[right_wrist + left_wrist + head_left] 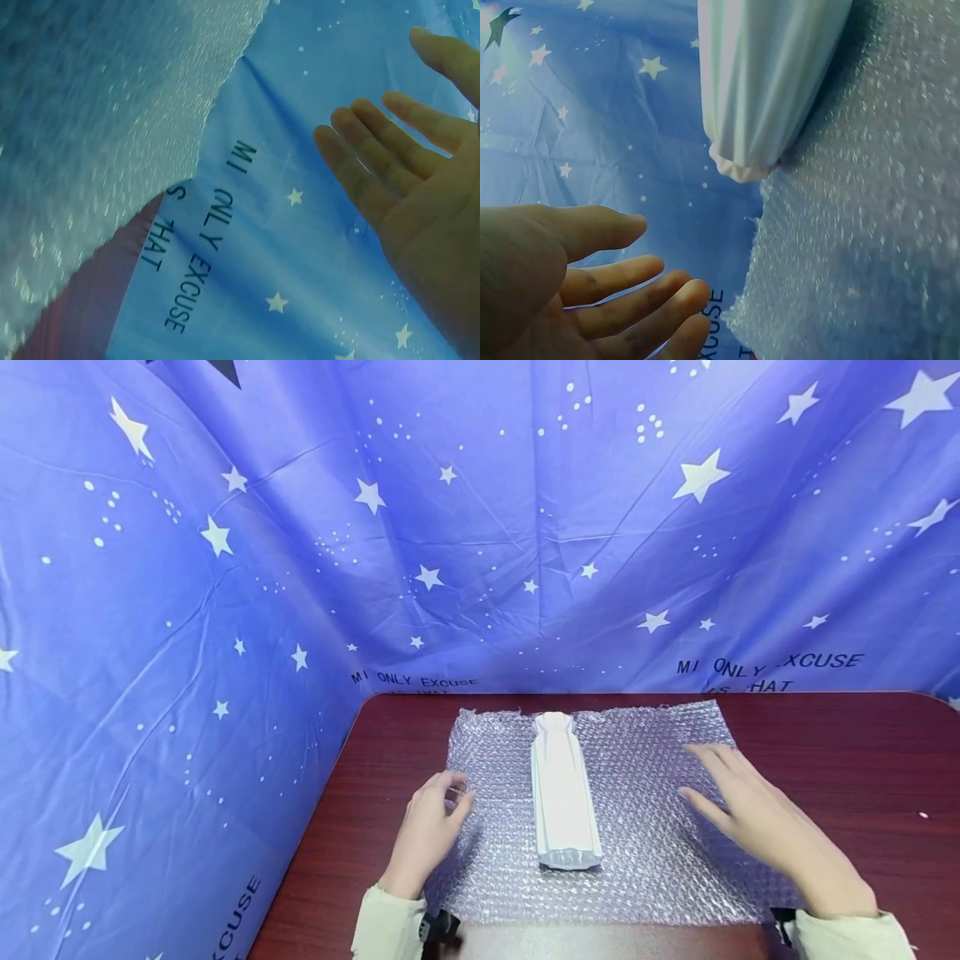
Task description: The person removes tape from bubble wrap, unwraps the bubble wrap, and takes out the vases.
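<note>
A white ribbed vase-like object [564, 793] lies lengthwise on a sheet of bubble wrap [645, 827], its narrower end toward the back. In the left wrist view the same white object [761, 82] is at the top, beside the wrap [870, 225]. My left hand [429, 831], fingers loosely bent and holding nothing, is over the wrap's left edge; it also shows in the left wrist view [607, 292]. My right hand [765, 818] hovers at the wrap's right side, fingers extended and empty; the right wrist view shows its palm [420, 172] apart from the wrap [97, 127].
The dark red-brown table [840, 760] extends to both sides of the wrap. Blue curtains with white stars [510, 527] hang behind the table and along its left side. A tiny white speck [923, 815] lies at the far right of the table.
</note>
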`<state>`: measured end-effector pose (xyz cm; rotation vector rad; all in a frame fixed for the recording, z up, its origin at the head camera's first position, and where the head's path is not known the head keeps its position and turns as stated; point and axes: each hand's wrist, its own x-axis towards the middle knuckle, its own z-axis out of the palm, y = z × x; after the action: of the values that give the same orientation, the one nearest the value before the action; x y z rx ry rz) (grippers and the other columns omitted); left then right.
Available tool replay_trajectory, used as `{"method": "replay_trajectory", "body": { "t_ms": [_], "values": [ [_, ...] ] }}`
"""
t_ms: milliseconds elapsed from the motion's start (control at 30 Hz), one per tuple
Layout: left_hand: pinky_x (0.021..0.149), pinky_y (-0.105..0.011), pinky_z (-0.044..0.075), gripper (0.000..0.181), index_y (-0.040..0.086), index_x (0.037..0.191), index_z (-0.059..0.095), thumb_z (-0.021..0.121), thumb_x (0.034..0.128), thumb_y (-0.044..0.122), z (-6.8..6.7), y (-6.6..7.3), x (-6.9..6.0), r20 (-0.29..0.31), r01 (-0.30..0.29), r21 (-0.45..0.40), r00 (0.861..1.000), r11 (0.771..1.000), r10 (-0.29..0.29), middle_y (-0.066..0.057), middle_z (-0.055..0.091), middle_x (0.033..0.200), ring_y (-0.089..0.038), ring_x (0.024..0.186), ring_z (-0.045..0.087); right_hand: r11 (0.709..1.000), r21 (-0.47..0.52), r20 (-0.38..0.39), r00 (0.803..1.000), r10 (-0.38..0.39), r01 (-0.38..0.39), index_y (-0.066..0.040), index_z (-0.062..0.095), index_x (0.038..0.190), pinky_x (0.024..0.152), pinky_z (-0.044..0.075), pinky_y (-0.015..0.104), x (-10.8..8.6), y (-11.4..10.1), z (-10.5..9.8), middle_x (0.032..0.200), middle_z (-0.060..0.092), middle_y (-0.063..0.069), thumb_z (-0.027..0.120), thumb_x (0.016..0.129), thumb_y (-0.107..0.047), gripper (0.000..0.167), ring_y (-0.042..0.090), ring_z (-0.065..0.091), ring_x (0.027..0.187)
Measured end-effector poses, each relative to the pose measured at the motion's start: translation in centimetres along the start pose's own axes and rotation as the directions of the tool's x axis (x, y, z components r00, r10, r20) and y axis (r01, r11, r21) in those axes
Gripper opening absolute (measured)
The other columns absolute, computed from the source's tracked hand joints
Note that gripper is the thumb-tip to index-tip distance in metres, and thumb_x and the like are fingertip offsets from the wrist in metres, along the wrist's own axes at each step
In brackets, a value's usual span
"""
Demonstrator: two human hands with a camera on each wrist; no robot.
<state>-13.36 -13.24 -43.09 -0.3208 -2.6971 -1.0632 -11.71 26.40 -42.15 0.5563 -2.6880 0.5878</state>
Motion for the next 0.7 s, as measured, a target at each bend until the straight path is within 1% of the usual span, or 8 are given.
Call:
{"method": "replay_trajectory", "body": {
  "t_ms": [200,300,467,700],
  "values": [
    [0.073,-0.03,0.057,0.023,0.005,0.113,0.068,0.069,0.0933,0.016,0.6,0.6,0.5,0.007,-0.01,-0.038,1.0,0.999,0.01,-0.009,0.07,0.104,-0.017,0.088,0.067,1.0,0.023,0.032,0.999,0.015,-0.015,0.003,0.048,0.137,0.095,0.043,0.062,0.8,-1.0,0.6,0.129,0.054,0.022,0.069,0.093,-0.02,0.054,0.041,0.051,0.119],
    [0.074,-0.029,0.057,0.028,0.003,0.117,0.067,0.068,0.0945,0.019,0.9,0.7,0.6,0.024,0.002,-0.046,1.0,0.999,0.0,-0.009,0.069,0.106,-0.02,0.09,0.067,0.999,0.042,0.049,0.999,0.014,-0.016,0.005,0.047,0.137,0.097,0.043,0.063,1.3,-1.5,0.9,0.129,0.054,0.023,0.068,0.094,-0.02,0.055,0.042,0.051,0.12],
    [0.076,-0.034,0.057,0.032,0.001,0.119,0.065,0.067,0.0954,0.022,1.3,0.9,0.9,0.047,0.021,-0.071,0.999,0.997,-0.017,-0.009,0.069,0.104,-0.022,0.09,0.067,0.997,0.07,0.092,0.995,0.033,-0.039,0.006,0.044,0.139,0.1,0.041,0.064,1.8,-2.3,1.5,0.133,0.053,0.026,0.066,0.096,-0.023,0.057,0.044,0.05,0.123],
    [0.074,-0.028,0.054,0.038,0.003,0.123,0.064,0.066,0.096,0.029,2.2,1.1,1.2,0.059,0.045,-0.08,0.997,0.996,-0.04,-0.009,0.068,0.107,-0.019,0.088,0.065,0.993,0.092,0.132,0.989,0.06,-0.073,0.004,0.041,0.144,0.105,0.04,0.063,2.5,-3.1,2.6,0.138,0.051,0.024,0.063,0.098,-0.029,0.061,0.042,0.048,0.127]
  ]
}}
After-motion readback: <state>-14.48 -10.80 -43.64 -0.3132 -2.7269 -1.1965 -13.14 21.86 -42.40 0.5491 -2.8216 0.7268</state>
